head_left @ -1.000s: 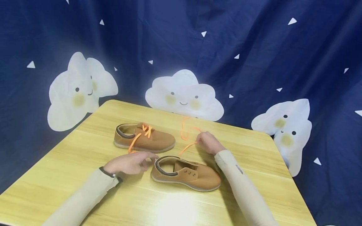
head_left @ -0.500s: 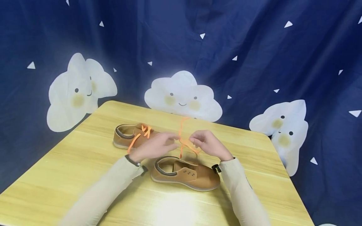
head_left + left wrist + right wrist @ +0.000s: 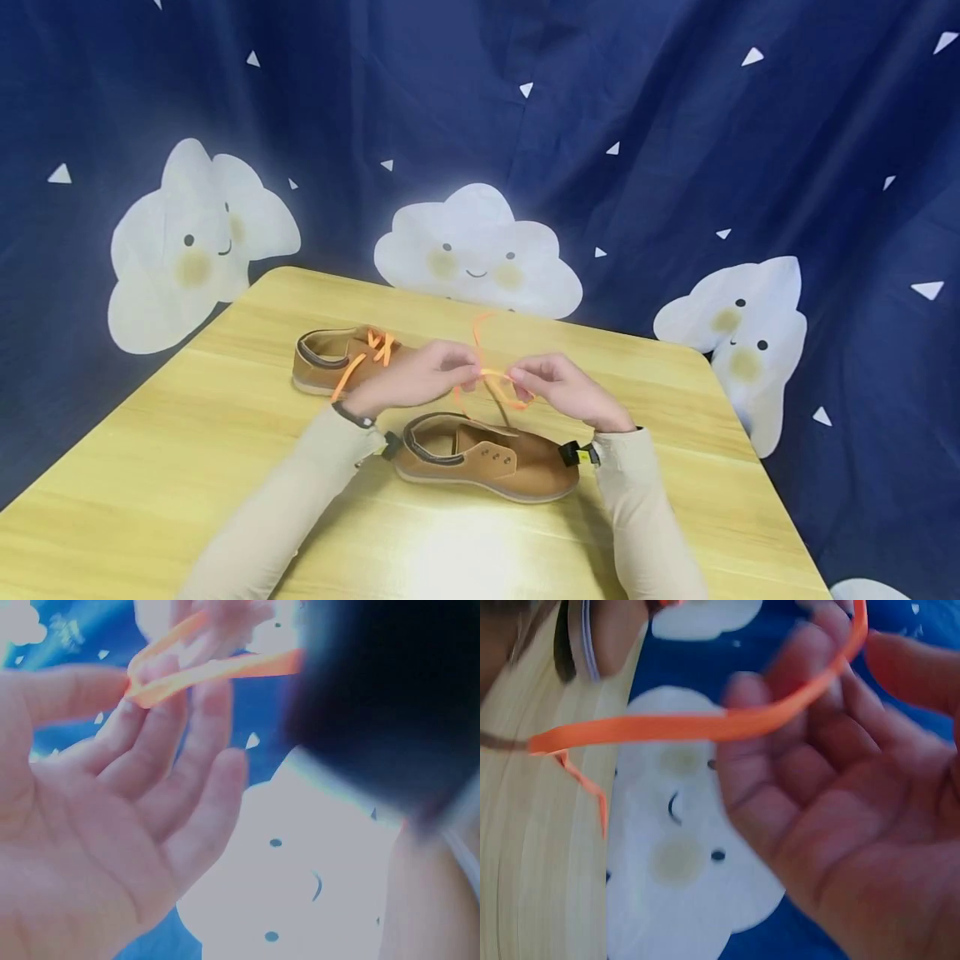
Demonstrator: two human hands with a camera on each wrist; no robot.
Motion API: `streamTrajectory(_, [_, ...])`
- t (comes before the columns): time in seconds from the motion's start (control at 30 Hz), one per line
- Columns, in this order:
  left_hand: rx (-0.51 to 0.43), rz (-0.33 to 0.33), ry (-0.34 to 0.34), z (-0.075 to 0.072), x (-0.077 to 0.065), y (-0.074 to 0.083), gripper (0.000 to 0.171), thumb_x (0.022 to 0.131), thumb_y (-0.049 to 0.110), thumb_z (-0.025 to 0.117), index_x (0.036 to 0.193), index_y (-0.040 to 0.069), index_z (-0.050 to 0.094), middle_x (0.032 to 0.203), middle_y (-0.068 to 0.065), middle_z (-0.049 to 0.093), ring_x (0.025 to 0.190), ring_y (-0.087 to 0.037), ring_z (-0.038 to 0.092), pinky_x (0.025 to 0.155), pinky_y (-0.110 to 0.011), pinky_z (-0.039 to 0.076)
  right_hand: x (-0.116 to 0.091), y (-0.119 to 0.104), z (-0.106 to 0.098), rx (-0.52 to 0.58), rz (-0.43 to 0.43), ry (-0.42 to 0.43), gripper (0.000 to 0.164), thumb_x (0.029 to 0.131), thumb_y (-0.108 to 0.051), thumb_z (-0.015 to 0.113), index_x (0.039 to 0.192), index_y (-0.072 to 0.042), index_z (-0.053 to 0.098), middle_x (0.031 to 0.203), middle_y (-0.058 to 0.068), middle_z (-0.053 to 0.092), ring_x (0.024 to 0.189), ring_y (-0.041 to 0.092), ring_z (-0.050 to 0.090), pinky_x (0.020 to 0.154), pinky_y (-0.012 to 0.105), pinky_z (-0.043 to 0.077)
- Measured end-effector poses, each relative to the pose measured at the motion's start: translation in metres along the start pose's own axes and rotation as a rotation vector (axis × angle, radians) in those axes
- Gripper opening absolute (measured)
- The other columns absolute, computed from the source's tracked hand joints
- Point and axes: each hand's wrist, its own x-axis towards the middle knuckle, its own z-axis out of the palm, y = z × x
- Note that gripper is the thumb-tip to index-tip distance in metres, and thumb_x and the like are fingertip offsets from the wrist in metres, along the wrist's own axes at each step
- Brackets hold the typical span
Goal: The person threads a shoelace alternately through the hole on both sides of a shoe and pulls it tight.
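An orange shoelace [image 3: 495, 373] is held up between both hands above the table. My left hand [image 3: 420, 375] pinches it between thumb and index finger, where the lace [image 3: 217, 673] folds back in the left wrist view. My right hand [image 3: 573, 390] pinches another part; in the right wrist view the lace [image 3: 652, 729] runs across the fingers up to the thumb tip. Below the hands stands a brown shoe [image 3: 543, 471] with bare eyelets on its near side. A second brown shoe [image 3: 311, 375], laced in orange, stands behind my left forearm, its toe hidden.
The wood-patterned table [image 3: 172, 467] fills the lower view. Behind it hangs a dark blue curtain [image 3: 450, 83] with white clouds and triangles. A loose lace end trails toward the table's back edge. Black straps sit at both wrists.
My left hand has moved right and forward from beside the near shoe and taken hold of the lace. My right hand has come closer to it. Both shoes stay on the table.
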Motion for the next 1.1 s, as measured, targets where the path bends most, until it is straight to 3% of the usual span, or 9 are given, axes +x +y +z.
streamTrajectory(0.17, [0.056,-0.055,-0.092,-0.011,-0.009,0.000,0.021,0.105,0.029,0.056,0.102,0.015,0.072,0.097,-0.004,0.072,0.091,-0.019,0.066,0.084,-0.035,0.054,-0.007,-0.003,-0.006,-0.020,0.023,-0.080,0.019,0.106,-0.012,0.056,0.093,-0.005,0.069,0.077,0.017,0.057,0.069,0.017,0.052,0.069,0.024,0.044])
streamTrajectory(0.33, [0.020,-0.001,-0.172,0.000,-0.001,0.002,0.028,0.107,0.039,0.055,0.110,0.018,0.073,0.101,-0.005,0.075,0.096,-0.021,0.069,0.086,-0.036,0.056,-0.008,-0.021,0.003,-0.057,-0.048,-0.064,0.017,0.105,-0.012,0.058,0.093,-0.008,0.070,0.070,0.014,0.051,0.061,0.013,0.047,0.060,0.024,0.041])
streamTrajectory(0.43, [-0.011,0.040,-0.167,0.004,0.002,0.003,0.027,0.107,0.035,0.055,0.104,0.015,0.073,0.089,-0.003,0.071,0.082,-0.020,0.064,0.074,-0.030,0.053,-0.008,-0.029,0.006,-0.080,-0.076,-0.050,0.017,0.105,-0.012,0.059,0.093,-0.009,0.071,0.069,0.013,0.050,0.059,0.009,0.045,0.059,0.023,0.041])
streamTrajectory(0.57, [-0.036,0.039,-0.146,0.000,-0.001,0.001,0.022,0.106,0.024,0.057,0.100,0.011,0.073,0.072,0.002,0.059,0.064,-0.016,0.052,0.059,-0.023,0.042,-0.014,-0.029,-0.002,-0.105,-0.064,-0.052,0.016,0.104,-0.010,0.059,0.093,-0.009,0.071,0.070,0.010,0.052,0.061,0.014,0.048,0.061,0.023,0.043])
streamTrajectory(0.73, [-0.024,0.033,-0.126,-0.002,-0.001,0.000,0.022,0.106,0.023,0.057,0.101,0.010,0.074,0.068,0.003,0.053,0.060,-0.014,0.046,0.059,-0.023,0.041,-0.021,-0.019,-0.015,-0.116,-0.033,-0.151,0.016,0.104,-0.007,0.058,0.094,-0.008,0.071,0.075,0.015,0.061,0.067,0.023,0.056,0.064,0.023,0.048])
streamTrajectory(0.9, [0.066,0.077,-0.125,0.006,0.001,0.004,0.022,0.105,0.029,0.060,0.100,0.015,0.076,0.086,0.002,0.069,0.072,-0.009,0.054,0.068,-0.024,0.048,-0.012,-0.015,-0.004,-0.071,-0.071,-0.223,0.018,0.106,-0.016,0.058,0.105,-0.008,0.074,0.083,0.014,0.069,0.073,0.012,0.062,0.065,0.024,0.050])
streamTrajectory(1.0, [0.071,0.097,-0.132,0.006,0.001,0.007,0.022,0.106,0.029,0.059,0.100,0.016,0.077,0.095,0.004,0.073,0.081,-0.007,0.058,0.077,-0.024,0.051,-0.007,-0.018,0.005,-0.022,-0.106,-0.229,0.019,0.105,-0.016,0.060,0.100,-0.005,0.074,0.081,0.012,0.069,0.072,0.016,0.063,0.064,0.025,0.051])
streamTrajectory(1.1, [0.050,0.080,-0.139,0.001,-0.001,0.006,0.022,0.106,0.026,0.058,0.100,0.013,0.075,0.081,0.004,0.065,0.070,-0.009,0.053,0.067,-0.023,0.048,-0.009,-0.019,0.004,0.014,-0.098,-0.221,0.017,0.103,-0.014,0.063,0.094,-0.005,0.074,0.077,0.012,0.067,0.069,0.016,0.062,0.063,0.025,0.052])
